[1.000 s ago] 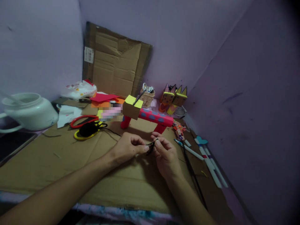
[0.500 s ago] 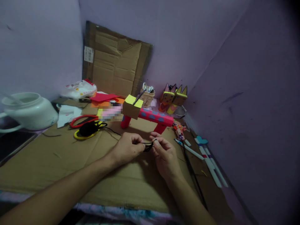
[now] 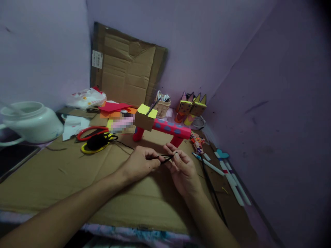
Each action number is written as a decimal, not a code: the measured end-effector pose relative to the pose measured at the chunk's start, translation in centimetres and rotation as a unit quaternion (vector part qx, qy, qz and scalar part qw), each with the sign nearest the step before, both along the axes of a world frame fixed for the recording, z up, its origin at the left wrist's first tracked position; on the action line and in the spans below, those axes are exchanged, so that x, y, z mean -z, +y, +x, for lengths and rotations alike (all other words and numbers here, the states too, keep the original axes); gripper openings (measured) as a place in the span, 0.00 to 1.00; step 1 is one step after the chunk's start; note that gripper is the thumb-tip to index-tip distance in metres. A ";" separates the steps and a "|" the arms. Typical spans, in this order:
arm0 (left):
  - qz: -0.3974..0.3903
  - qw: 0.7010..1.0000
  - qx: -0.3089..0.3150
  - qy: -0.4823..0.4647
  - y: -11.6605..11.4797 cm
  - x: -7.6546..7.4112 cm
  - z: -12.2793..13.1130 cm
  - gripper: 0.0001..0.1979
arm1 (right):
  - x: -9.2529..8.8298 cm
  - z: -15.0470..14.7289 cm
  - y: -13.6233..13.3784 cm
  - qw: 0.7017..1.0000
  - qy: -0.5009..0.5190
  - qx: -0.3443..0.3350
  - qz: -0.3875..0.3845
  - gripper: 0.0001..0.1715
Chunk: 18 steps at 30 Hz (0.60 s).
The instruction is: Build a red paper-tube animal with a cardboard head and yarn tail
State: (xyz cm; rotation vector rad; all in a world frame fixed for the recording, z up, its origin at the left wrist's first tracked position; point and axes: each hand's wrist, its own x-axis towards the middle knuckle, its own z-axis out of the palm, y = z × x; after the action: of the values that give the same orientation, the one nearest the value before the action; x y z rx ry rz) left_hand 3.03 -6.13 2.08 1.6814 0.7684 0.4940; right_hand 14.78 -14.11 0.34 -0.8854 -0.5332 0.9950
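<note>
Black yarn (image 3: 167,159) is looped between my two hands, over the cardboard sheet on the table. My left hand (image 3: 143,163) pinches one end of the loops between thumb and fingers. The other end is held by my right hand (image 3: 182,168), thumb against forefinger. A thin strand runs left from my left hand to a black ball of yarn (image 3: 97,142). Just beyond my hands stands a red paper-tube animal (image 3: 169,127) with blue spots and a box-shaped head of cardboard and yellow paper (image 3: 144,119).
Red- and yellow-handled scissors (image 3: 90,133) lie by the yarn ball. A white pot (image 3: 33,122) stands left. Markers (image 3: 234,182) lie right, near a glue stick or rod (image 3: 213,196). Behind are paper scraps (image 3: 116,106), a pen holder (image 3: 162,106) and two eared tube figures (image 3: 192,108).
My right hand has moved slightly right, drawing the yarn loops longer and tighter between my hands. My left hand stays nearly in place.
</note>
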 end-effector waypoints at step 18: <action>0.314 0.941 0.108 0.064 0.1 1.8 -0.6 0.12 | 0.4 -0.1 -0.1 0.998 -0.050 -0.005 0.031 0.08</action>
State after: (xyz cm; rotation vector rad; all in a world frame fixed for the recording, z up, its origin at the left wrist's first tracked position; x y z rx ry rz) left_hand 2.47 -6.01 0.24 2.3827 0.5312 0.5107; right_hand 14.69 -14.17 -0.10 -0.8807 -0.6519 0.9413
